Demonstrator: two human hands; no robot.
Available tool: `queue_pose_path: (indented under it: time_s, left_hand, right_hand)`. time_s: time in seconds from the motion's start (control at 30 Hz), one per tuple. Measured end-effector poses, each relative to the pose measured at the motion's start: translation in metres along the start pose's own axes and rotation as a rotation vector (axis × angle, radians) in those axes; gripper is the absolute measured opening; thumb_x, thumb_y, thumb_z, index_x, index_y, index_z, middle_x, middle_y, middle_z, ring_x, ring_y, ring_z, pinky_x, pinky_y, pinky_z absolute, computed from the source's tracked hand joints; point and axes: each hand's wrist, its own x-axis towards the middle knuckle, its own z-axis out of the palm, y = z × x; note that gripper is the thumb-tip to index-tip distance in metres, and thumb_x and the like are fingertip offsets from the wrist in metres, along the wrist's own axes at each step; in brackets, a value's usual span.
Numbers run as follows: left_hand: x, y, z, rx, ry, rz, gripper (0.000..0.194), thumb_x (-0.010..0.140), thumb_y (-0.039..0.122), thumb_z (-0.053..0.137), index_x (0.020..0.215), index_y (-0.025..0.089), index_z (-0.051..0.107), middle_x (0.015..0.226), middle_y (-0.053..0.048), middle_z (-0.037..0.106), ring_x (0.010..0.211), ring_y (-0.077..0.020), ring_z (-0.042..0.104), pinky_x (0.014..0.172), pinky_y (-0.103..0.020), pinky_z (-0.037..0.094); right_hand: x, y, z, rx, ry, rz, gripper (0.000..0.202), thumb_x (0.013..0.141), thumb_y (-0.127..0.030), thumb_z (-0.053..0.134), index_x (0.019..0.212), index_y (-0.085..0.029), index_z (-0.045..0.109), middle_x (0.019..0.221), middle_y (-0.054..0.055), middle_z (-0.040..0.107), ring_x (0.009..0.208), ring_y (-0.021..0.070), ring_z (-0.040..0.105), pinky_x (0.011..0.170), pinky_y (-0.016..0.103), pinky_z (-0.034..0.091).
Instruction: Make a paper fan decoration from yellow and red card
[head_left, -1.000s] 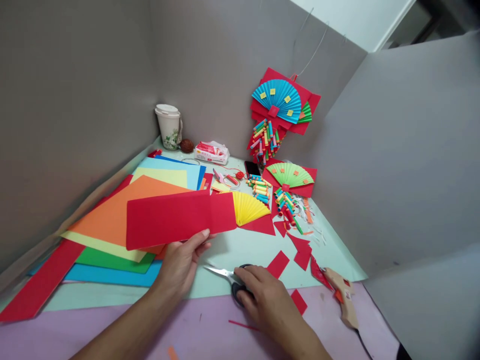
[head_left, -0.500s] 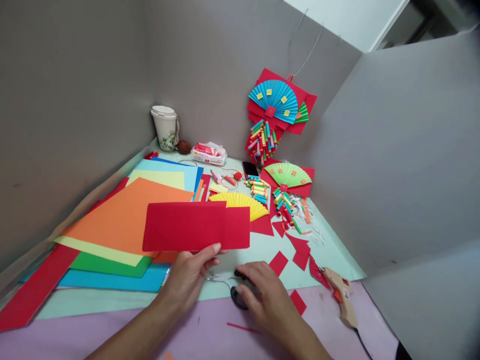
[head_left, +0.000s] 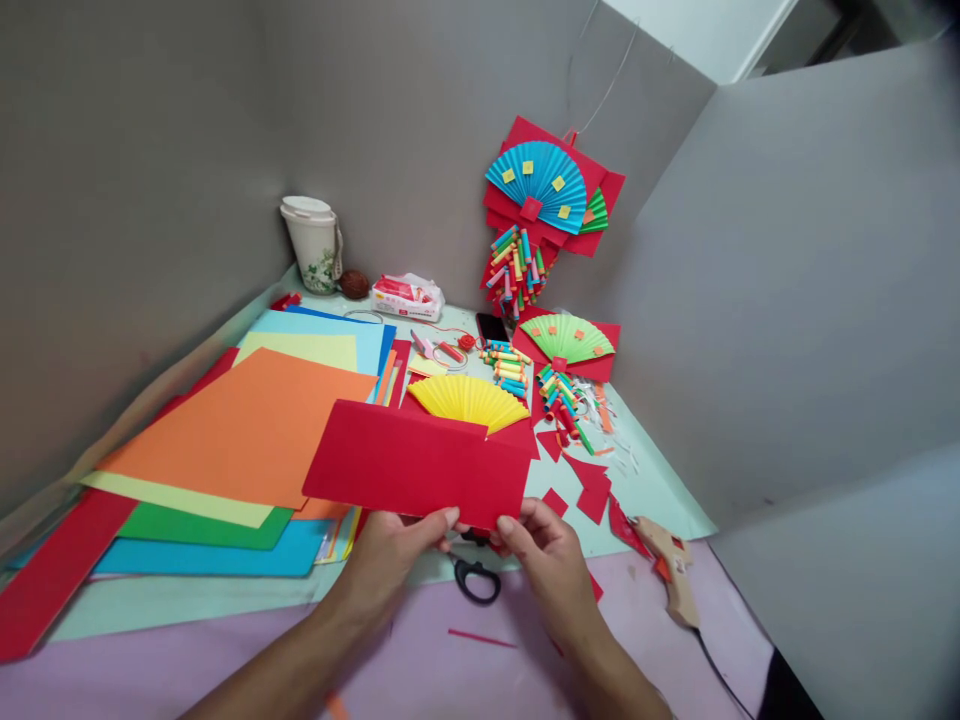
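Together, both hands (head_left: 469,530) grip the red card (head_left: 420,465) along its lower edge.

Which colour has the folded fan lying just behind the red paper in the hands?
Yellow, in the head view.

The right hand (head_left: 551,560) has let go of the scissors (head_left: 475,567), which now lie on the table between the two hands, just below 6 o'clock of the red paper (head_left: 420,465). That hand has moved up and now pinches the paper's corner at 4 o'clock. The paper has turned clockwise: its right end, first raised toward 2 o'clock, then nearly level at 3, now dips toward 4. The yellow fan (head_left: 471,400), first partly covered on its 9 o'clock side, now shows at the paper's 1 o'clock.
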Motion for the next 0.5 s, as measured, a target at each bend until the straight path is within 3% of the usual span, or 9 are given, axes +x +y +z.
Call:
queue_pose_path:
  time_s: [0.13, 0.27, 0.4, 0.5]
  left_hand:
    - [-0.001, 0.002, -0.001, -0.045, -0.054, 0.018, 0.015, 0.074, 0.029, 0.076, 0.08, 0.016, 0.076, 0.077, -0.008, 0.076, 0.072, -0.0237, 0.067, 0.068, -0.032, 0.054]
    - [0.001, 0.006, -0.003, -0.248, -0.009, 0.035, 0.018, 0.075, 0.032, 0.076, 0.086, 0.017, 0.076, 0.084, -0.006, 0.077, 0.07, -0.0207, 0.068, 0.067, -0.03, 0.055]
    - [0.008, 0.018, -0.009, -0.572, 0.012, 0.08, 0.024, 0.079, 0.036, 0.073, 0.1, 0.023, 0.074, 0.096, -0.003, 0.078, 0.086, -0.0231, 0.071, 0.073, -0.029, 0.056]
    - [0.012, 0.031, -0.017, -0.668, 0.049, 0.055, 0.033, 0.077, 0.043, 0.073, 0.1, 0.02, 0.074, 0.092, -0.006, 0.079, 0.089, -0.0268, 0.072, 0.075, -0.031, 0.057]
  right_hand:
    - [0.0, 0.0, -0.001, -0.059, 0.043, -0.036, 0.031, 0.081, -0.048, 0.069, 0.081, -0.017, 0.065, 0.069, 0.0, 0.06, 0.064, 0.0139, 0.053, 0.062, 0.026, 0.044]
    - [0.004, 0.001, -0.008, -0.037, 0.089, -0.07, 0.027, 0.085, -0.046, 0.065, 0.087, -0.019, 0.064, 0.071, -0.001, 0.06, 0.066, 0.0139, 0.053, 0.064, 0.026, 0.045]
    - [0.011, 0.004, -0.019, 0.136, 0.156, -0.018, 0.023, 0.084, -0.04, 0.066, 0.097, -0.021, 0.062, 0.071, -0.001, 0.064, 0.066, 0.0136, 0.057, 0.066, 0.025, 0.047]
    - [0.017, 0.003, -0.028, 0.315, 0.185, 0.016, 0.023, 0.077, -0.032, 0.07, 0.096, -0.02, 0.061, 0.07, -0.001, 0.066, 0.058, 0.0114, 0.057, 0.058, 0.021, 0.047]
